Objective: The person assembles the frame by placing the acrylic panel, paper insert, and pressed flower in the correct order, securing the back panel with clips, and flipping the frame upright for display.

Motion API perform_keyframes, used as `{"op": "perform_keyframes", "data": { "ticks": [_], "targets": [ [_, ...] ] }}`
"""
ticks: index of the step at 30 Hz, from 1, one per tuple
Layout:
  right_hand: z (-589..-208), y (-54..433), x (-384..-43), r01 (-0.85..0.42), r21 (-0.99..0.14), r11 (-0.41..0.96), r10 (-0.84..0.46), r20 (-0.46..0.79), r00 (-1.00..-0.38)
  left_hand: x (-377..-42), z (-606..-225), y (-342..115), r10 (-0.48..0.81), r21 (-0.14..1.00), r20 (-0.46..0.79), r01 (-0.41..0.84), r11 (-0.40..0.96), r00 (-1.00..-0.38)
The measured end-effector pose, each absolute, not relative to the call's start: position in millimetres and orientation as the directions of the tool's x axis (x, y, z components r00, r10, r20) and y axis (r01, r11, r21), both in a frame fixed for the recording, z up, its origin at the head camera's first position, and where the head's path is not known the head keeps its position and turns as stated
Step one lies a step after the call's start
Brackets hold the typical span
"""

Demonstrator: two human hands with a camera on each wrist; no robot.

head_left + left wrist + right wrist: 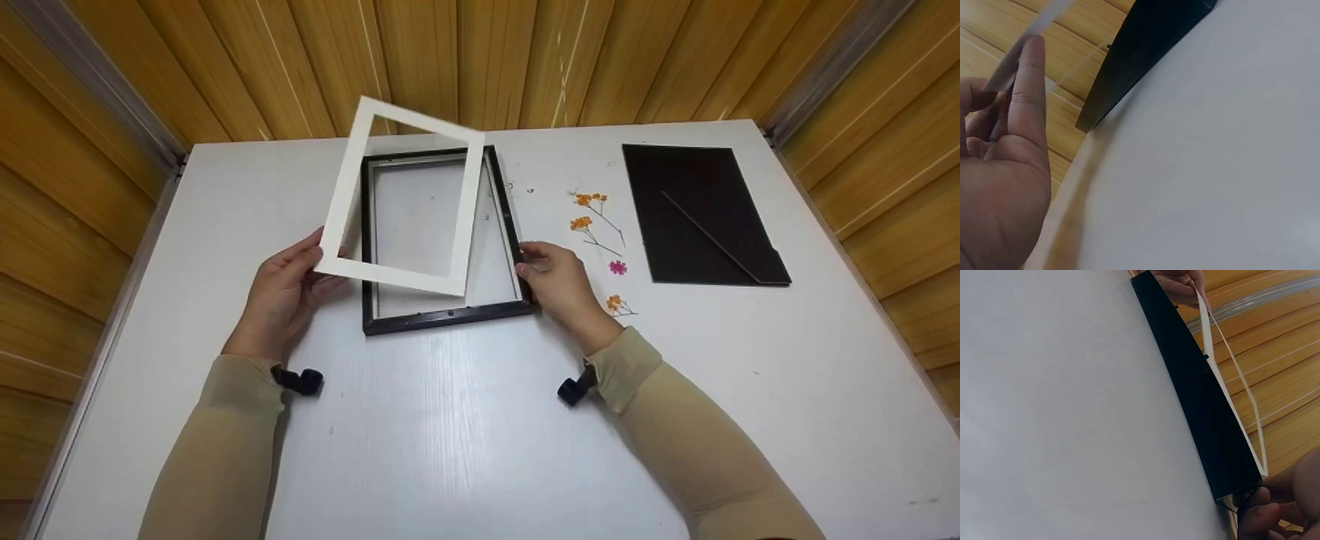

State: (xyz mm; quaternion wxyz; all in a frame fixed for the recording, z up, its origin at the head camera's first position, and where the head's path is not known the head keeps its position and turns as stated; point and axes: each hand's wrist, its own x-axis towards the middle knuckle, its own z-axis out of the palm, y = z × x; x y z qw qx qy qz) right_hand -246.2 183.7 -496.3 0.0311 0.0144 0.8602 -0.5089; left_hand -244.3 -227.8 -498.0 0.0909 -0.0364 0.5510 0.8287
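My left hand [281,289] pinches a white mat [397,277] by its lower left corner, thumb on top. Tilted, the mat overlaps a black picture frame [450,319] in the head view; the left wrist view shows its thin edge [1008,64] between thumb and fingers. The picture frame lies on the table, its inner ledge facing up. My right hand [562,289] grips the frame's right side near the lower corner with curled fingers. In the right wrist view the frame's dark outer side [1196,394] stands on the table, the mat [1207,332] rising behind it.
To the right lie several dried orange flower sprigs [581,223] and a small pink flower [617,268]. Beyond them is a black backing board [697,217] with a stand strut. The white table [450,450] ends at a wood-panelled wall [487,60].
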Motion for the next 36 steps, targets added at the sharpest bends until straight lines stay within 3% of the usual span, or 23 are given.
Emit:
{"op": "perform_keyframes", "data": {
  "ticks": [21,36],
  "targets": [
    [-497,184,-247,0.070,-0.880,0.469,-0.001,-0.080,-0.997,-243,-499,-223,0.118,0.938,-0.178,-0.205,-0.279,-0.977],
    [-498,183,-246,0.033,-0.874,0.484,-0.006,-0.041,-0.999,-242,-500,-207,0.189,0.969,-0.235,-0.246,-0.036,-0.953]
  ]
}}
